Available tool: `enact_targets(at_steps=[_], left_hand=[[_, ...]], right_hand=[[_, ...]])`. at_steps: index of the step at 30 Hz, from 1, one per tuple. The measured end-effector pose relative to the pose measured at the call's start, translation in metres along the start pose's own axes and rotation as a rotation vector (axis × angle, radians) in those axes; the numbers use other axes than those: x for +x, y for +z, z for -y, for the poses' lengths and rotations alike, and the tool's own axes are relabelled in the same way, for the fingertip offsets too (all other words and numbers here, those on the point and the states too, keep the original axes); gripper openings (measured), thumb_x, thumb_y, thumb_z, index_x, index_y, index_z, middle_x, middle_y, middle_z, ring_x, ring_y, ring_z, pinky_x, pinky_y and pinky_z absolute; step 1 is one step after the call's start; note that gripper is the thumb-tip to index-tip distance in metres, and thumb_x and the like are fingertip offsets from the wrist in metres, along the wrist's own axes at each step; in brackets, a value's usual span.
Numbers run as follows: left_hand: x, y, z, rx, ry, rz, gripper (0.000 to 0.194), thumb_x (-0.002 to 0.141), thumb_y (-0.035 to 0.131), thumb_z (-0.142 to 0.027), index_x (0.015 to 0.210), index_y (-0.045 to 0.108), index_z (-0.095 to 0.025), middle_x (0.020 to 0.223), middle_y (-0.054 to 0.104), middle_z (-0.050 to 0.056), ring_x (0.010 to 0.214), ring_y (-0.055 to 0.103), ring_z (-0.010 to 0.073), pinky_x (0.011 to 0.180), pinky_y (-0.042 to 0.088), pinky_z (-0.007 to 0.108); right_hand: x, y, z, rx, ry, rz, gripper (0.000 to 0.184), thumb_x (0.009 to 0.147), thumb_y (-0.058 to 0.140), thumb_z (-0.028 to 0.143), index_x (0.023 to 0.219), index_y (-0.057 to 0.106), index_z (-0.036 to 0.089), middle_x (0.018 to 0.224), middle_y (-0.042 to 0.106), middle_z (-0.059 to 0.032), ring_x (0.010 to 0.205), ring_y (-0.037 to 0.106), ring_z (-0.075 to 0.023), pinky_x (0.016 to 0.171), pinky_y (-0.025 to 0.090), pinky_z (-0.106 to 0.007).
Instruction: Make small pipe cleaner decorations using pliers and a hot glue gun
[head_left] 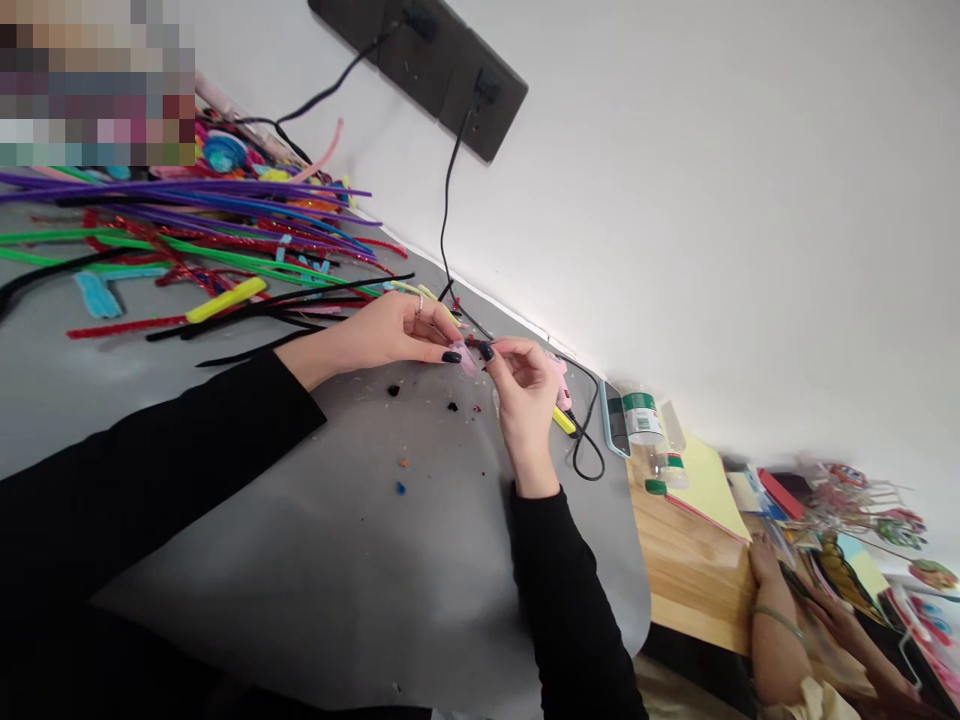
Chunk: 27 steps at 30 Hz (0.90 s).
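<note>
My left hand (pixel 409 330) pinches a small pale pink piece (pixel 465 358) between thumb and fingers; its exact kind is unclear. Close beside it, my right hand (pixel 523 375) has thumb and forefinger pressed together at the piece's other side. Whether those fingertips grip the pink piece or some tiny dark bit is hidden. Behind the right hand lies a pink hot glue gun (pixel 561 378), partly covered, with a yellow stick (pixel 564 421) by it. Small black, orange and blue scraps (pixel 401 488) are scattered on the grey mat (pixel 337 580) below my hands.
Colourful pipe cleaners (pixel 225 210) heap up at the left, with a yellow strip (pixel 226 299) on them. A black cable (pixel 447 200) runs from the wall socket strip (pixel 431 65). Towards the right are a phone (pixel 615 418), clear bottles (pixel 643 418) and another person's arms (pixel 780 620).
</note>
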<state>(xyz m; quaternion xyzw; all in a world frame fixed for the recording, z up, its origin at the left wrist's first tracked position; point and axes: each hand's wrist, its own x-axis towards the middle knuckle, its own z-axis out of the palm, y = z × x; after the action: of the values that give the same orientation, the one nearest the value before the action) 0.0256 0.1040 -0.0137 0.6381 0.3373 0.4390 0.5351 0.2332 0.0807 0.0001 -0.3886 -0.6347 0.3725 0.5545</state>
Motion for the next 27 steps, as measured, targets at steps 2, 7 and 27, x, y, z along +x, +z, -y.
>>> enact_targets(at_steps=[2, 7, 27], left_hand=[[-0.001, 0.001, -0.001, -0.011, 0.000, 0.000, 0.041, 0.067, 0.090, -0.045, 0.092, 0.073, -0.017, 0.090, 0.078, 0.005, 0.090, 0.076, 0.0229, 0.088, 0.063, 0.038], [-0.002, 0.002, -0.001, -0.046, 0.006, 0.027, 0.042, 0.065, 0.093, -0.044, 0.089, 0.072, -0.017, 0.091, 0.079, 0.005, 0.089, 0.077, 0.0221, 0.087, 0.064, 0.038], [0.000, 0.003, 0.004, -0.114, 0.012, 0.042, 0.040, 0.063, 0.094, -0.039, 0.089, 0.073, -0.015, 0.094, 0.080, 0.007, 0.092, 0.077, 0.0232, 0.093, 0.064, 0.041]], right_hand=[[-0.002, 0.004, 0.001, -0.024, -0.057, 0.003, 0.012, 0.084, 0.077, 0.031, 0.085, 0.068, 0.023, 0.088, 0.067, -0.0007, 0.082, 0.063, -0.0141, 0.074, 0.053, -0.029], [-0.005, 0.013, 0.000, -0.027, -0.040, 0.037, 0.015, 0.086, 0.076, 0.032, 0.085, 0.065, 0.022, 0.085, 0.063, 0.0009, 0.076, 0.057, -0.0122, 0.072, 0.049, -0.028], [-0.005, 0.017, -0.006, 0.095, 0.177, 0.010, 0.026, 0.083, 0.076, 0.044, 0.083, 0.061, 0.023, 0.079, 0.061, 0.0035, 0.075, 0.056, -0.0123, 0.077, 0.049, -0.028]])
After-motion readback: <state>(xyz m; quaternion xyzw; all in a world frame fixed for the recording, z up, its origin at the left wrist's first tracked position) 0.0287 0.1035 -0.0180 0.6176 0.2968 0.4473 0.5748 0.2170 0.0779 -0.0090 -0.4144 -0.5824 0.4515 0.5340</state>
